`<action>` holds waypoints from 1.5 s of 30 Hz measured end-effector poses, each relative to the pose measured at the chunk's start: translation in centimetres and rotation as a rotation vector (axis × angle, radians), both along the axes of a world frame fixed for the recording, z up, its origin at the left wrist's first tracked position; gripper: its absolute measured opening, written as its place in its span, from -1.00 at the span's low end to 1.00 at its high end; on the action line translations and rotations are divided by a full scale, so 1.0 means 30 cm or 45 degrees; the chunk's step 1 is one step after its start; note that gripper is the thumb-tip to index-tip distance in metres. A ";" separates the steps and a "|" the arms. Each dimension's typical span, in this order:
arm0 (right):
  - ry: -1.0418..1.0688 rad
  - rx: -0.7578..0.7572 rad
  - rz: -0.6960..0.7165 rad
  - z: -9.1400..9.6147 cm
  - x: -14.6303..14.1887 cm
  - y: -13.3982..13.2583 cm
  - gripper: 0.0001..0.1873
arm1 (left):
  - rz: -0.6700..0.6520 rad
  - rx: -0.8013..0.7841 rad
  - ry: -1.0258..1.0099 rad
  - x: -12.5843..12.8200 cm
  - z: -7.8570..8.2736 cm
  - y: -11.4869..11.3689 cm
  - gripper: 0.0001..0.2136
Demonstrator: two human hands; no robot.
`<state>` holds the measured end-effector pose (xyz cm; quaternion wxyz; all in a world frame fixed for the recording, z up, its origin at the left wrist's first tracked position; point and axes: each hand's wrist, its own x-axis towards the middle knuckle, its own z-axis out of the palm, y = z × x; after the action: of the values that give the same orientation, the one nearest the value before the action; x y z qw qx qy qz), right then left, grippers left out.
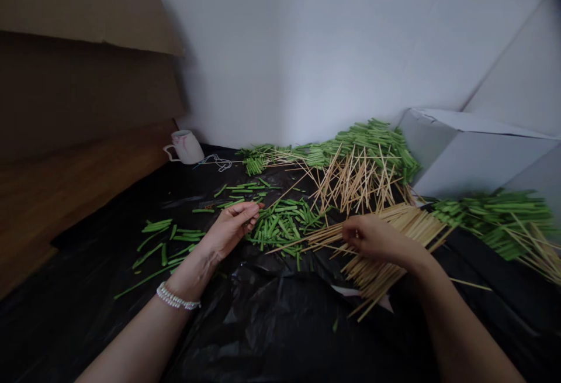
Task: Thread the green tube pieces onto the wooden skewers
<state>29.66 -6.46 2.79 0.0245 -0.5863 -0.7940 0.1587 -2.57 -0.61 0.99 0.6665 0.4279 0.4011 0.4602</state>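
Head view: a picking step, it seems, among stems (pixel 284 222) and sticks (pixel 372 278).
Stems lie beside the left hand (pixel 234 223), sticks beneath the right hand (pixel 374 238); fingers curled, grips unclear. Picking calls for parting one piece from crossed neighbours.

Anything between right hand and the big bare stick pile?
Nothing visible. The right hand is over the bare sticks, with no other object seen between; whether it touches them is hard to tell. The loose green pieces lie off to its left.
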 end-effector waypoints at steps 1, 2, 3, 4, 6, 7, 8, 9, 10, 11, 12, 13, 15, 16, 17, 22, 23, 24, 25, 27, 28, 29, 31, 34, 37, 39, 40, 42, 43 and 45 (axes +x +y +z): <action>0.022 0.013 -0.011 0.008 0.010 0.000 -0.81 | -0.002 0.002 -0.001 0.000 0.001 -0.001 -0.72; 0.023 0.023 -0.032 0.014 0.020 -0.001 -0.81 | -0.002 0.002 0.000 0.000 0.002 -0.001 -0.72; -0.005 0.021 -0.059 0.018 0.029 -0.002 -0.81 | 0.000 0.001 0.002 0.001 0.003 -0.002 -0.72; -0.055 0.008 -0.085 0.020 0.037 -0.002 -0.81 | 0.003 0.001 0.005 0.002 0.004 -0.002 -0.72; -0.182 -0.016 -0.129 0.017 0.048 -0.003 -0.80 | 0.012 -0.001 0.009 0.005 0.006 -0.002 -0.71; -0.234 -0.017 -0.148 0.014 0.050 -0.002 -0.79 | 0.017 -0.003 0.009 0.006 0.006 -0.002 -0.71; -0.269 -0.014 -0.167 0.010 0.051 -0.002 -0.78 | 0.022 -0.006 0.008 0.006 0.006 -0.002 -0.71; -0.287 -0.011 -0.188 0.007 0.050 -0.001 -0.77 | 0.026 -0.009 0.006 0.007 0.006 -0.002 -0.72; -0.291 -0.013 -0.210 0.005 0.048 0.000 -0.75 | 0.027 -0.013 0.004 0.007 0.005 -0.002 -0.71; -0.290 -0.020 -0.229 0.004 0.045 0.000 -0.74 | 0.027 -0.017 0.002 0.006 0.004 -0.002 -0.71; -0.287 -0.028 -0.240 0.005 0.042 0.001 -0.73 | 0.025 -0.020 0.001 0.006 0.003 -0.001 -0.71; -0.287 -0.025 -0.247 0.006 0.040 0.001 -0.72 | 0.023 -0.021 0.001 0.006 0.003 -0.001 -0.71; -0.292 0.024 -0.262 0.009 0.041 0.000 -0.70 | 0.022 -0.021 0.001 0.005 0.001 0.000 -0.71; -0.299 0.054 -0.274 0.010 0.045 0.000 -0.68 | 0.022 -0.021 0.001 0.004 0.001 0.000 -0.71; -0.309 0.077 -0.288 0.011 0.052 -0.001 -0.68 | 0.023 -0.020 -0.001 0.004 0.001 0.000 -0.71; -0.361 0.064 -0.330 0.014 0.108 0.000 -0.71 | 0.021 -0.023 0.001 0.005 0.003 -0.003 -0.71; -0.355 0.065 -0.329 0.014 0.117 0.001 -0.70 | 0.022 -0.024 0.001 0.006 0.003 -0.003 -0.71; -0.343 0.067 -0.327 0.015 0.124 0.001 -0.70 | 0.021 -0.025 -0.001 0.006 0.003 -0.002 -0.71; -0.327 0.067 -0.320 0.016 0.128 0.001 -0.69 | 0.019 -0.025 -0.003 0.006 0.002 -0.002 -0.71; -0.298 0.039 -0.296 0.019 0.128 0.001 -0.69 | 0.012 -0.026 -0.009 0.005 -0.001 -0.001 -0.71; -0.286 0.019 -0.281 0.021 0.125 0.000 -0.70 | 0.011 -0.027 -0.010 0.005 -0.002 0.000 -0.71; -0.275 0.002 -0.267 0.022 0.120 -0.001 -0.70 | 0.011 -0.027 -0.011 0.005 -0.002 0.000 -0.71; -0.268 -0.016 -0.251 0.024 0.109 -0.003 -0.71 | 0.015 -0.027 -0.008 0.004 -0.003 0.000 -0.71; -0.305 -0.013 -0.218 0.022 0.092 -0.004 -0.77 | 0.013 -0.029 -0.001 0.004 -0.003 0.001 -0.71; -0.353 -0.005 -0.205 0.011 0.080 -0.002 -0.80 | 0.009 -0.028 -0.004 0.004 -0.005 0.004 -0.71; -0.365 0.004 -0.212 0.002 0.075 0.001 -0.80 | 0.012 -0.025 -0.009 0.003 -0.006 0.006 -0.72; -0.369 0.009 -0.212 -0.004 0.072 0.002 -0.80 | 0.013 -0.024 -0.010 0.003 -0.006 0.006 -0.72; -0.381 0.012 -0.214 -0.014 0.068 0.006 -0.79 | 0.015 -0.021 -0.010 0.002 -0.006 0.006 -0.73; -0.387 0.012 -0.214 -0.018 0.066 0.007 -0.80 | 0.015 -0.018 -0.010 0.002 -0.006 0.005 -0.73; -0.396 0.010 -0.212 -0.026 0.059 0.008 -0.80 | 0.013 -0.014 -0.008 0.001 -0.006 0.004 -0.73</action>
<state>31.42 -6.22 2.01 -0.0831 -0.6675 -0.7375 0.0605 -2.54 -0.48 0.82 0.6677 0.4207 0.4035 0.4629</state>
